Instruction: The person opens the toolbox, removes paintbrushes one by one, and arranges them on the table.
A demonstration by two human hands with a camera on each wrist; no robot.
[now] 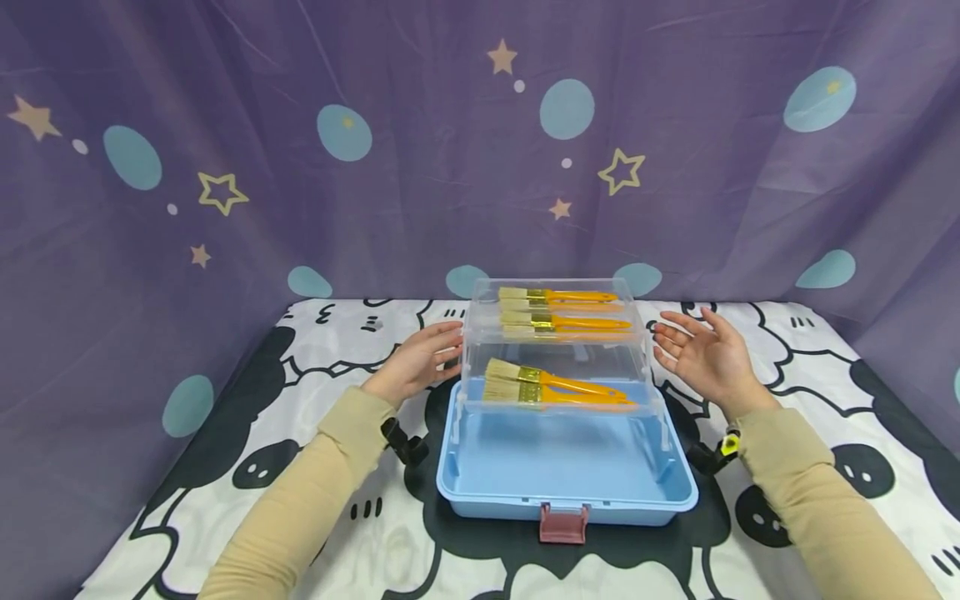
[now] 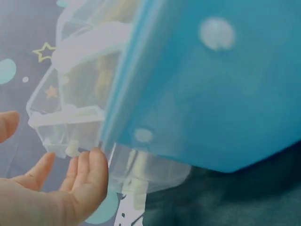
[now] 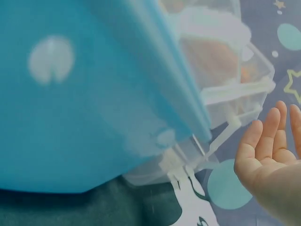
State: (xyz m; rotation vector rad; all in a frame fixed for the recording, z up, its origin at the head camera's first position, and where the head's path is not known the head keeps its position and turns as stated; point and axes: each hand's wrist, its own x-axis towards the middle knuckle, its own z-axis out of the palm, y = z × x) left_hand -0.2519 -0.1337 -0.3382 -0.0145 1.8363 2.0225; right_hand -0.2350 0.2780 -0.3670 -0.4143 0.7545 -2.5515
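A blue toolbox (image 1: 555,475) stands open, its tiered clear trays raised over the rear half. Yellow-handled paintbrushes (image 1: 573,322) lie in the upper tray (image 1: 633,312), and two more paintbrushes (image 1: 573,385) in the lower tray (image 1: 467,392). My left hand (image 1: 420,360) is at the left side of the trays, fingers extended, fingertips right by the clear plastic. Out to the right, my right hand (image 1: 708,360) is held palm up with fingers spread, apart from the trays. Both wrist views show the blue wall (image 2: 225,99) close up, with tray ends beside the fingers.
A dusty-red latch (image 1: 563,525) hangs at the toolbox's front edge. Beneath lies a black-and-white cartoon cloth (image 1: 390,533). Behind and to both sides hangs a purple curtain (image 1: 420,208) with stars and blue ovals.
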